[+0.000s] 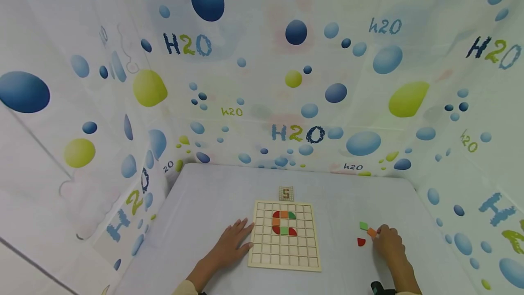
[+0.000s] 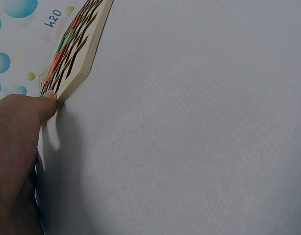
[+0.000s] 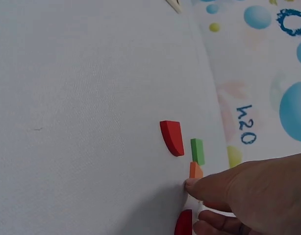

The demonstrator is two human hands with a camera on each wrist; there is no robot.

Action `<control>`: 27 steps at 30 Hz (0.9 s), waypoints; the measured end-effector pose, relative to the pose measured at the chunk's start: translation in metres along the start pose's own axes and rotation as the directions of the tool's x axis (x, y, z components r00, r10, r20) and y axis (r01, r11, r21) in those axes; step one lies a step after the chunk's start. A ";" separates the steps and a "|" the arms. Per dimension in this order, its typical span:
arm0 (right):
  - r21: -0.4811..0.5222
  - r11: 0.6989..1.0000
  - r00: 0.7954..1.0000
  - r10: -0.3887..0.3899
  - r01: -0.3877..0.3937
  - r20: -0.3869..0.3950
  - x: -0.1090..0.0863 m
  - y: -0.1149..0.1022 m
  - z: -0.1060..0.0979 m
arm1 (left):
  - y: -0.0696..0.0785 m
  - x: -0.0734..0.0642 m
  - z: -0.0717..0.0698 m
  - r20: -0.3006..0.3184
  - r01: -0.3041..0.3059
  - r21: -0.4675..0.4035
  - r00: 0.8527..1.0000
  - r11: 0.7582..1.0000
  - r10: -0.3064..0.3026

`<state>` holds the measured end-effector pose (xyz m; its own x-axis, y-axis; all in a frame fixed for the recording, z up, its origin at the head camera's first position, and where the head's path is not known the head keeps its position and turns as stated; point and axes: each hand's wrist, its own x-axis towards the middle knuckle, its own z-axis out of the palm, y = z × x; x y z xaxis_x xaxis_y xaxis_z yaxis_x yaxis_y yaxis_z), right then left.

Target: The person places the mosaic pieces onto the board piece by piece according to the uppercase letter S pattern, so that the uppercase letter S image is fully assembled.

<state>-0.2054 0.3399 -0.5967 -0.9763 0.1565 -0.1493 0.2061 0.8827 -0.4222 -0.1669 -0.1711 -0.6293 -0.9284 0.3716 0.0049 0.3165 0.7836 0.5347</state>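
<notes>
A pale wooden grid board (image 1: 284,249) lies on the white table, with red, orange and green tiles set in its upper cells. My left hand (image 1: 233,245) rests at the board's left edge, fingers spread; its thumb (image 2: 48,102) touches the edge in the left wrist view. Off to the right, loose tiles lie by my right hand (image 1: 390,242): a green square (image 1: 363,226), an orange tile (image 1: 371,231) and a red quarter-round (image 1: 361,241). The right thumb (image 3: 204,187) overlaps the orange tile; whether it is pinched is hidden. Another red tile (image 3: 184,223) shows beside the curled fingers.
A small gridded card (image 1: 286,193) with a brown figure stands just beyond the board's top edge. White sheeting with blue and green spots (image 1: 294,33) rises behind the table and on both sides. A dark object (image 1: 381,288) shows by the right wrist.
</notes>
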 end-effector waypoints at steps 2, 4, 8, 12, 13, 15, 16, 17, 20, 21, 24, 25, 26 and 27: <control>0.016 1.000 1.000 -0.006 0.006 -0.013 0.002 0.000 0.002 | 0.001 0.000 0.000 0.001 0.000 0.001 1.000 1.000 0.000; 0.037 0.999 0.999 -0.024 0.025 -0.033 0.003 0.001 0.006 | 0.001 0.000 -0.001 0.003 0.002 0.005 1.000 1.000 -0.002; 0.078 0.991 0.990 -0.100 0.108 -0.098 0.007 0.002 0.014 | 0.001 0.000 -0.002 0.001 0.002 0.001 1.000 1.000 -0.002; 0.088 0.978 0.972 -0.171 0.187 -0.159 0.010 0.002 0.019 | -0.001 0.001 0.000 0.007 0.010 0.001 1.000 1.000 -0.010; 0.091 0.977 0.970 -0.178 0.195 -0.165 0.010 0.002 0.020 | -0.002 0.002 0.001 0.008 0.011 0.004 1.000 1.000 -0.011; 0.096 0.976 0.970 -0.181 0.198 -0.164 0.010 0.002 0.021 | -0.003 0.002 0.002 0.012 0.019 0.013 1.000 1.000 -0.020; 0.099 0.976 0.971 -0.179 0.196 -0.159 0.010 0.002 0.021 | -0.003 0.002 0.003 0.011 0.020 0.013 1.000 1.000 -0.021; 0.102 0.976 0.973 -0.177 0.193 -0.151 0.010 0.001 0.021 | -0.004 0.003 0.003 0.010 0.021 0.013 1.000 1.000 -0.021; 0.116 0.976 0.978 -0.168 0.182 -0.125 0.010 0.000 0.019 | -0.003 0.002 0.002 0.008 0.020 0.006 1.000 1.000 -0.020; 0.121 0.976 0.979 -0.167 0.180 -0.115 0.010 0.000 0.018 | -0.003 0.002 0.002 0.008 0.019 0.003 1.000 1.000 -0.019; 0.133 0.977 0.984 -0.157 0.168 -0.088 0.011 0.001 0.015 | -0.001 0.002 0.001 0.001 0.012 0.005 1.000 1.000 -0.012; 0.136 0.977 0.985 -0.154 0.164 -0.081 0.011 0.002 0.015 | -0.001 0.001 0.001 0.000 0.010 0.005 1.000 1.000 -0.010; 0.139 0.977 0.986 -0.151 0.161 -0.075 0.012 0.002 0.015 | 0.000 0.001 0.001 -0.003 0.007 0.007 1.000 1.000 -0.007; 0.138 0.977 0.986 -0.152 0.161 -0.071 0.012 0.003 0.015 | 0.000 0.001 0.001 -0.003 0.006 0.010 1.000 1.000 -0.006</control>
<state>-0.2160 0.3382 -0.6129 -0.9985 0.0514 -0.0195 0.0535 0.8265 -0.5604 -0.1678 -0.1705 -0.6301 -0.9308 0.3654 0.0046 0.3130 0.7909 0.5259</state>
